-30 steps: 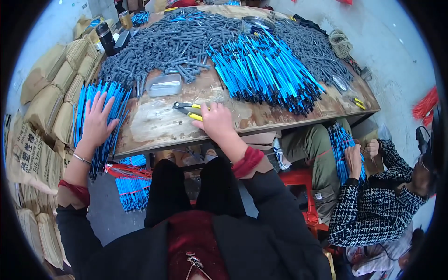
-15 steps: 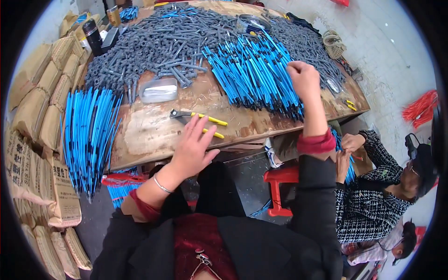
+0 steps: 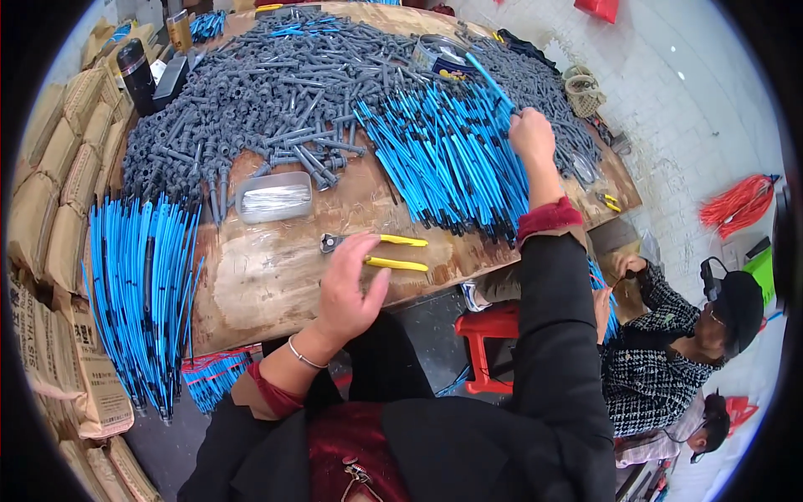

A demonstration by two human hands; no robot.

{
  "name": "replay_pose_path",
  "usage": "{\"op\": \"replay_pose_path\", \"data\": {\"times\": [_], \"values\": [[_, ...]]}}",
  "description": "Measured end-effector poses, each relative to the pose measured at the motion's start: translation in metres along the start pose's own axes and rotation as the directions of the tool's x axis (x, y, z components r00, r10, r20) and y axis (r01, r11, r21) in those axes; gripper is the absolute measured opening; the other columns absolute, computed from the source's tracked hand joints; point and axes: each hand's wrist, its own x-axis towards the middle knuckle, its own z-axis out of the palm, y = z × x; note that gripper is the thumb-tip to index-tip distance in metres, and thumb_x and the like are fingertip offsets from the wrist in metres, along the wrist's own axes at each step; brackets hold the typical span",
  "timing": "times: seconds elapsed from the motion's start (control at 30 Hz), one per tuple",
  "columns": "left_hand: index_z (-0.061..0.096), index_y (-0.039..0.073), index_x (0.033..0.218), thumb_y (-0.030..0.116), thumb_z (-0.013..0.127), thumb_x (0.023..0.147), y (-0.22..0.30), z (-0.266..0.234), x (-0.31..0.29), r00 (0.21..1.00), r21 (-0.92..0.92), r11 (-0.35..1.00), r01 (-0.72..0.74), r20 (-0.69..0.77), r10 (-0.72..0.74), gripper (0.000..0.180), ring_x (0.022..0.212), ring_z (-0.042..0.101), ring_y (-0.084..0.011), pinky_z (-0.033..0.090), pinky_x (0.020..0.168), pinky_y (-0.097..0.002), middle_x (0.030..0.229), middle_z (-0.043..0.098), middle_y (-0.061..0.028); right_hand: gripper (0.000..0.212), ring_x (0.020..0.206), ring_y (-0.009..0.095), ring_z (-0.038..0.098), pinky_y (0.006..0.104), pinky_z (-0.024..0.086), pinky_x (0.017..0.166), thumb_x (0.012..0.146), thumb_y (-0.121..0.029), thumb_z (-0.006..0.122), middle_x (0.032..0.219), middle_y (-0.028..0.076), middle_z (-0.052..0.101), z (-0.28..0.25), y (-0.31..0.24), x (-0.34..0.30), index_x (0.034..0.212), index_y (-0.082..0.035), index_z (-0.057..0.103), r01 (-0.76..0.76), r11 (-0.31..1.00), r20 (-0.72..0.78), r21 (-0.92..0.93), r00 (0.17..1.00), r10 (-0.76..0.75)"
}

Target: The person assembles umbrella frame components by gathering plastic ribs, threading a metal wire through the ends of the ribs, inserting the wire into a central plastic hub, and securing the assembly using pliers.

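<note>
My right hand [image 3: 533, 136] is closed round the lower end of a thin blue rod [image 3: 490, 80], which slants up and left above a heap of blue rods with black ends [image 3: 447, 159]. My left hand [image 3: 345, 289] hovers near the front edge of the wooden table [image 3: 251, 284], fingers stretched and thumb apart, holding nothing. Just beyond it lie cutters with yellow handles [image 3: 400, 264], partly hidden by the fingers. Behind them stands a clear plastic box [image 3: 274, 198] of thin pale strips.
Grey plastic plugs [image 3: 251, 109] cover the table's far side. Another blue bundle [image 3: 142, 293] overhangs the left edge. Paper sacks [image 3: 50, 217] line the left; a dark flask [image 3: 135, 75] stands at the back. A co-worker [image 3: 661, 335] sits at right, near a red stool [image 3: 485, 343].
The blue rod now sticks up out of my right hand, where earlier only a closed fist showed over the heap's edge. The view has shifted slightly; my left hand stays near the cutters.
</note>
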Motion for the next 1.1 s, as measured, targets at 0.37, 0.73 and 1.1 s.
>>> {"op": "replay_pose_path", "data": {"times": [0.37,0.73,1.1], "values": [[0.051,-0.002,0.104,0.004,0.061,0.075,-0.012,0.003,-0.018,0.996,0.024,0.999,0.034,-0.085,-0.031,0.032,0.091,0.056,-0.0345,0.045,0.082,-0.0402,0.096,0.058,-0.0176,0.027,0.086,0.040,0.061,0.0493,0.048,0.074,0.087,-0.029,0.047,0.092,0.021,0.063,-0.069,-0.049,0.025,0.097,-0.006,0.058,0.313,0.950,0.006,-0.002,0.950,-0.313],[0.054,-0.001,0.101,0.008,0.058,0.083,-0.007,0.002,-0.022,0.943,-0.256,0.925,0.282,-0.104,-0.317,0.021,0.082,0.060,-0.0255,0.048,0.075,-0.0371,0.089,0.061,-0.0137,0.024,0.068,0.027,0.062,0.0358,0.050,0.066,0.086,-0.025,0.052,0.073,0.013,0.063,-0.164,-0.086,-0.019,0.096,-0.006,0.061,0.617,0.741,-0.330,0.266,0.780,-0.531],[0.052,0.002,0.105,0.025,0.053,0.090,-0.008,-0.048,0.018,0.931,-0.871,-0.400,0.284,0.350,-0.101,0.027,0.081,0.063,-0.0267,0.051,0.074,-0.0366,0.089,0.064,-0.0158,0.016,0.064,0.010,0.052,0.0228,0.045,0.059,0.091,-0.015,0.051,0.075,0.000,0.055,-0.093,-0.117,-0.250,0.096,-0.001,0.057,-0.545,-0.018,0.477,0.838,0.748,-0.462]]}}
